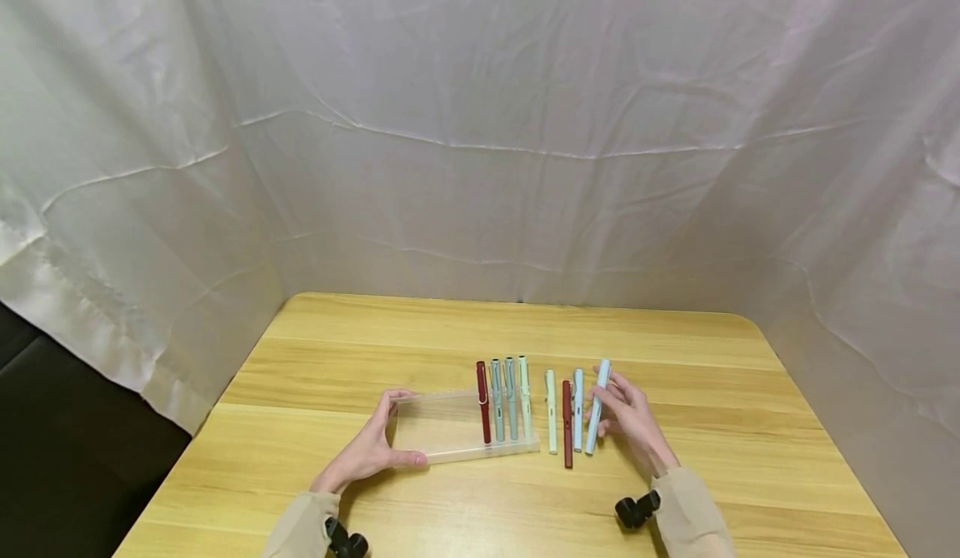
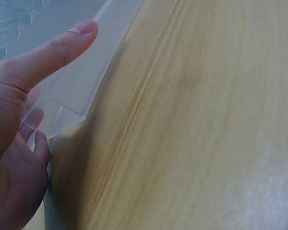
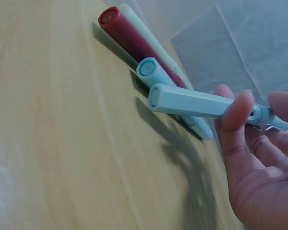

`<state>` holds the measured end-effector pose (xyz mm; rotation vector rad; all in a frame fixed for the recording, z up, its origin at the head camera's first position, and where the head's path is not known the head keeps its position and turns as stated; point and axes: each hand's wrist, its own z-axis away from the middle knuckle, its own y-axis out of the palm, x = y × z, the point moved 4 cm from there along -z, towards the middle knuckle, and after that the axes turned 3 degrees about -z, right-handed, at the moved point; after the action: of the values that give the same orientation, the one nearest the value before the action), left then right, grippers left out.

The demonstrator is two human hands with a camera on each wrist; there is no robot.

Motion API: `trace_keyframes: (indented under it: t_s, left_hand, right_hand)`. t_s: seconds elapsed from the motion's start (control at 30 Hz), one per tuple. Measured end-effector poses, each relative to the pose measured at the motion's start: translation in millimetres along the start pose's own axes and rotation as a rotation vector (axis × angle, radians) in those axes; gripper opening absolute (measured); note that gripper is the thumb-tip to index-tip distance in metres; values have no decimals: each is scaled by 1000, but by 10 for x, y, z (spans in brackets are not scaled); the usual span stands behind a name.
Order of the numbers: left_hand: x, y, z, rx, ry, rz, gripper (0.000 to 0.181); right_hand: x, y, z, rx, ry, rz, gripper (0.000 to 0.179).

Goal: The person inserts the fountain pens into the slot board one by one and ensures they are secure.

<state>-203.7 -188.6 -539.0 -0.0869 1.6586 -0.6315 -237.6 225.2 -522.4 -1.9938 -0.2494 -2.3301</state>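
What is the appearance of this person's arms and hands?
The left sleeve and right sleeve are light beige. At the left wrist is a small black device, at the right wrist a similar black device. The left hand and right hand wear no gloves.

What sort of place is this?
Probably a makeshift recording booth: pale cloth hangs behind and on both sides of a table, with a black device at each sleeve.

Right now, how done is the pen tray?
Looks done: a dark red pen, two blue-grey pens and a pale green pen lie across the clear notched tray. The right hand holds a light blue pen. Probably left: three pens on the table, pale green, dark red and light blue.
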Motion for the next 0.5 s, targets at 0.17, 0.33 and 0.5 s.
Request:
trace_keyframes:
  t_s: [0.17,0.33,0.5]
  left_hand:
    - [5,0,-3,1,0,-3,97]
    - [11,0,-3,1,4,-6,97]
    - [10,2,0,0,12,-9,96]
  right_hand:
    - [14,32,23,54,-4,-57,59]
    - [50,50,45,121,-50,-58,60]
    - [117,75,63,163,-157,-7,55]
